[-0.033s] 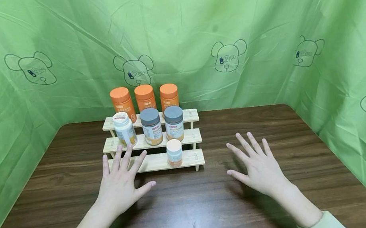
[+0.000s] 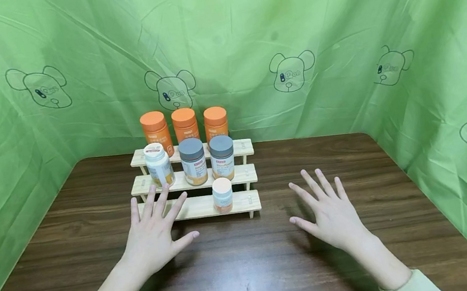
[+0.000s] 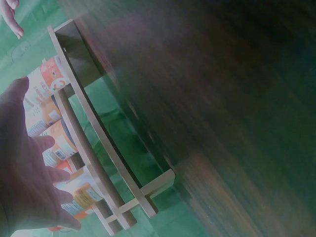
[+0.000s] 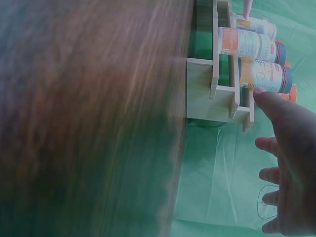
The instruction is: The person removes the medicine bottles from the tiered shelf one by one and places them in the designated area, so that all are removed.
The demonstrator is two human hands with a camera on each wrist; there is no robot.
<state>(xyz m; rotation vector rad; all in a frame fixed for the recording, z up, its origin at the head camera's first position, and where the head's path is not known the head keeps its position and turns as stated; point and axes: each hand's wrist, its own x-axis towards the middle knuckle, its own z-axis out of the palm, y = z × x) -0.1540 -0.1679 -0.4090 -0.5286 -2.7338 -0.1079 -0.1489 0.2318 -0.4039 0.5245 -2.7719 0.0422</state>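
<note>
Left hand: the left hand [image 2: 152, 236] is spread flat, fingers straight, at centre left of the head view; nothing is held; its fingertips lie over the lowest step of the wooden rack [image 2: 243, 201].
Right hand: the right hand [image 2: 329, 212] is likewise splayed and empty, right of centre, apart from the rack.
Nearest thing: a small bottle with a pale cap [image 2: 223, 195] is seen at frame centre, on the lowest step.
Handling: it is judged light, rigid and smooth, easily tipped; it is best taken round the body below the cap.
Other bottles: a white bottle [image 2: 158, 165] and grey-capped and orange-capped ones are ranged on the steps above.
</note>
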